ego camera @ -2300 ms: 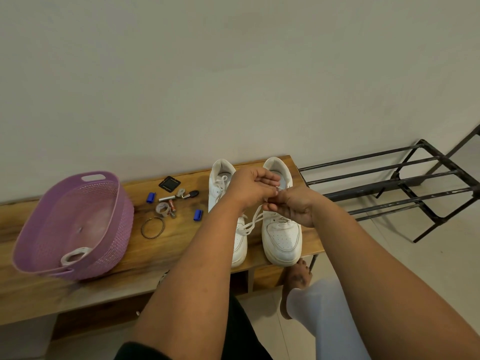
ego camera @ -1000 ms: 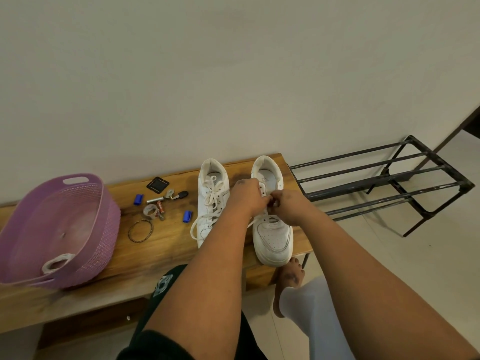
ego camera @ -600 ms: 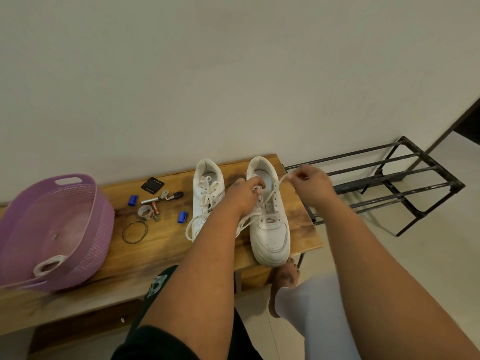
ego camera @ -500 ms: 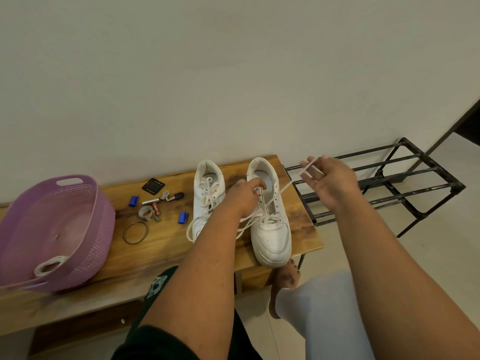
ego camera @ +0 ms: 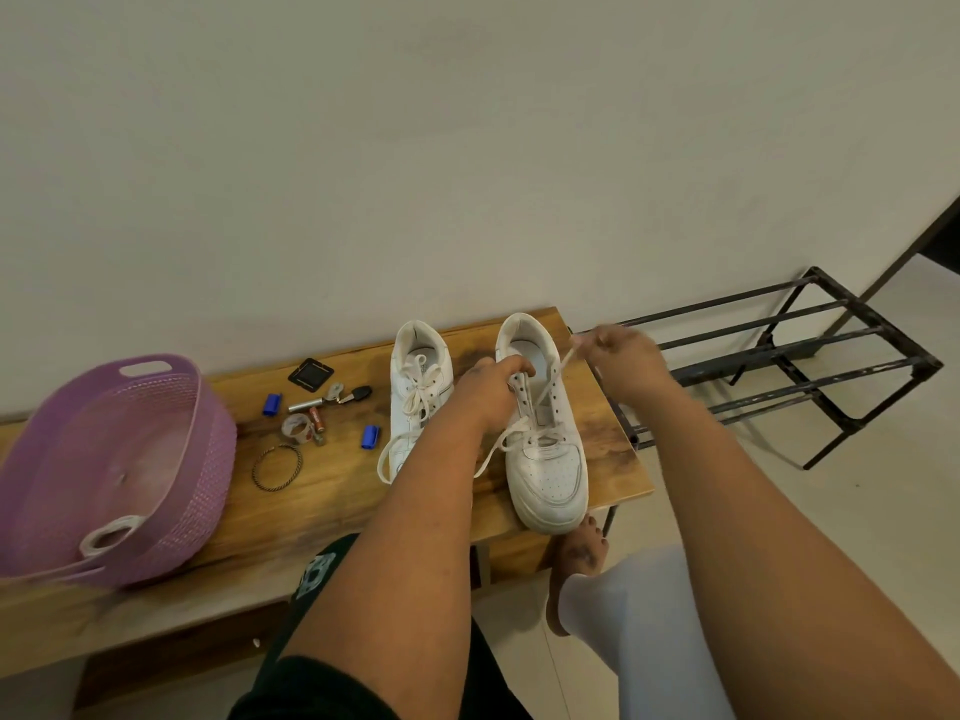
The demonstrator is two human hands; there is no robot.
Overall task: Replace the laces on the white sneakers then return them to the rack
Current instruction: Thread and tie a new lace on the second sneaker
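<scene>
A plain pale wall backs a wooden bench (ego camera: 332, 491) where two white sneakers stand side by side, toes toward the camera. The right sneaker (ego camera: 545, 439) is only partly laced. The person's left hand (ego camera: 491, 389), fingers curled, grips its near-side collar and upper eyelets. The right hand (ego camera: 621, 358), blurred, pinches the end of the white lace (ego camera: 550, 381), which runs taut from the shoe's eyelets toward two o'clock. The lace's other end trails off the shoe toward eight o'clock. The left sneaker (ego camera: 418, 392) sits just beside it at nine o'clock, laced and bowed. Farther toward nine o'clock lie small items: blue caps, a battery, keys, a bangle (ego camera: 277, 467). A purple basket (ego camera: 109, 470) holding a coiled white lace rests at the bench's left end. A black metal rack (ego camera: 810, 366) stands on the floor at three o'clock.
</scene>
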